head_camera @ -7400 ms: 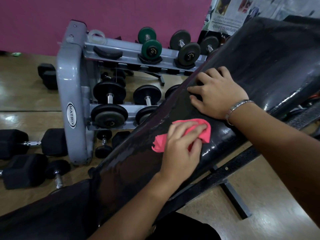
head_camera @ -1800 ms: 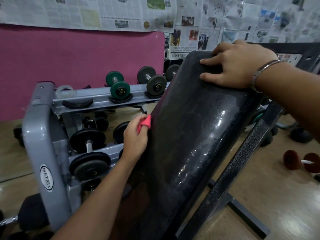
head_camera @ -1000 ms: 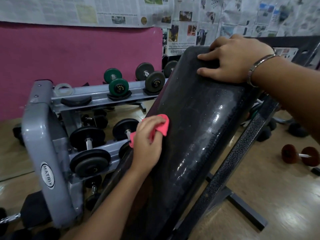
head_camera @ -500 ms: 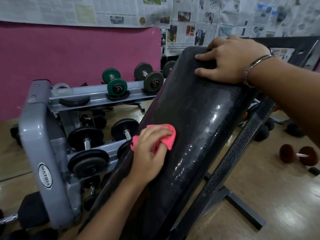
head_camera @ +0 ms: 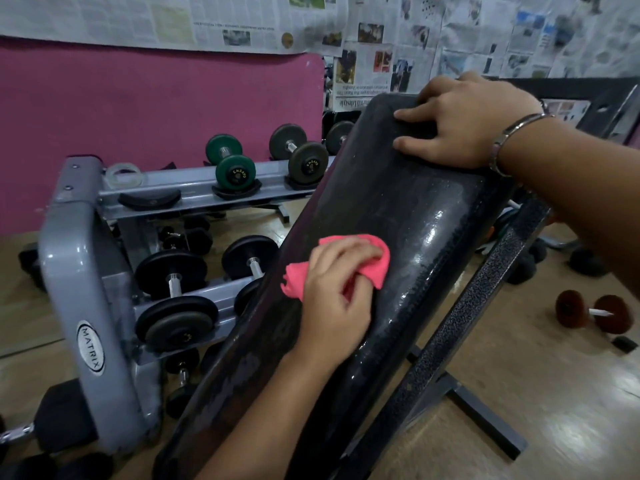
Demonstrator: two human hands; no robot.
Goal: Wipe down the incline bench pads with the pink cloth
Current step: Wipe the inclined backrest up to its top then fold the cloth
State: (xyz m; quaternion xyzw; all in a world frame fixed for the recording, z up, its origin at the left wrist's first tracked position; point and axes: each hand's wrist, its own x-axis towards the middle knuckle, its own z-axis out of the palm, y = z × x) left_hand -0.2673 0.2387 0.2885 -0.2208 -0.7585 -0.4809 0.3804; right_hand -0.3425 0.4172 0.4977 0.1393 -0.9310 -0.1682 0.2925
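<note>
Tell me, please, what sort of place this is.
Most likely a gym's free-weights area: a grey MATRIX rack holds dumbbells, a black incline bench pad is being wiped with a pink cloth, and a loose dumbbell lies on the wooden floor.

The left hand (head_camera: 332, 306) at centre and the right hand (head_camera: 464, 129) at upper right both lead back to bare forearms. A thin silver metal bangle (head_camera: 500, 142) rings the right wrist.

Dumbbell rack (head_camera: 86, 271) crowds left of bench pad (head_camera: 415, 209); open floor (head_camera: 519, 393) right.
</note>
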